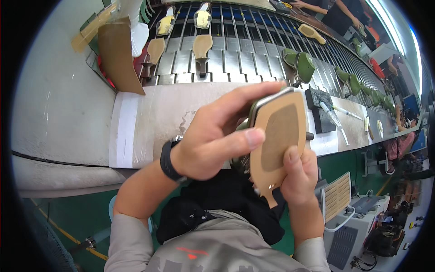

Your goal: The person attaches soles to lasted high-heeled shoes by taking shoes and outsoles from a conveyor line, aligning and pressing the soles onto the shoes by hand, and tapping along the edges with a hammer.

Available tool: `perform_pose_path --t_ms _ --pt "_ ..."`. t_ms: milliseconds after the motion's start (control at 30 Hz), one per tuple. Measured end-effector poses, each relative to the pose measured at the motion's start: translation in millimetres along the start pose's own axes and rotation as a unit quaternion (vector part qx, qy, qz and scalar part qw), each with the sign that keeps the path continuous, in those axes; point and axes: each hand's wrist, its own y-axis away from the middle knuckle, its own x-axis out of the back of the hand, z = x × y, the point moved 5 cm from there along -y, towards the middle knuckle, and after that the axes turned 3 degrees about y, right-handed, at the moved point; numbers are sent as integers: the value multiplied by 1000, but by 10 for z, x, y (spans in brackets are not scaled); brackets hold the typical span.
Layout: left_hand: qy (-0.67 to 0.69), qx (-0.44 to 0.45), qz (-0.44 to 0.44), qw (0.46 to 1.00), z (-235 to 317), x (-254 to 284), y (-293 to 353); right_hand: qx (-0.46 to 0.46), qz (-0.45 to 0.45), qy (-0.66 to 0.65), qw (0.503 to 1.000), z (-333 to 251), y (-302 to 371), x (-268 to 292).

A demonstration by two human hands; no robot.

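Observation:
Between my two hands, above the near edge of the workbench, is a shoe held with its tan outsole [279,136] facing up. A darker brown oval patch covers the middle of the sole, and a narrow tab sticks out at its lower end. My left hand [210,140] wraps the shoe's left side, fingers over the far end and thumb pressed on the sole. My right hand [300,177] grips the lower right edge, its thumb lying on the sole. Most of the shoe's upper is hidden behind the sole and my fingers; a dark greenish edge shows.
Across the bench [152,102] runs a slatted metal conveyor [235,61] carrying tan soles with heels [202,44], yellow-padded shoes [203,18] and green shoes [302,65]. A black block [321,102] and syringe-like tubes [334,119] lie at the right. Cardboard [118,56] stands left. Other people work beyond.

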Motion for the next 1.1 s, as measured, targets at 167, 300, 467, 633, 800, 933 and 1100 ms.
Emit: perform_pose_path --t_ms 167,300,467,633,800,933,1100 --pt "-74 -46 56 995 199 -107 388 153 -26 169 973 -125 262 -237" --pt "-95 -50 80 991 347 -151 654 160 -71 163 971 -104 378 -468" --pt "-126 -19 150 980 522 -178 744 192 -98 207 954 -117 380 -669" --pt "-257 -4 176 950 702 -146 718 208 -127 241 939 -165 322 -790" --pt "-260 -15 266 928 745 -51 716 221 -110 224 943 -178 197 -802" --pt "-356 -10 203 912 724 28 764 210 -110 217 947 -162 152 -766" --pt "-270 -133 277 913 173 266 1119 208 -149 407 877 -96 -99 -686"
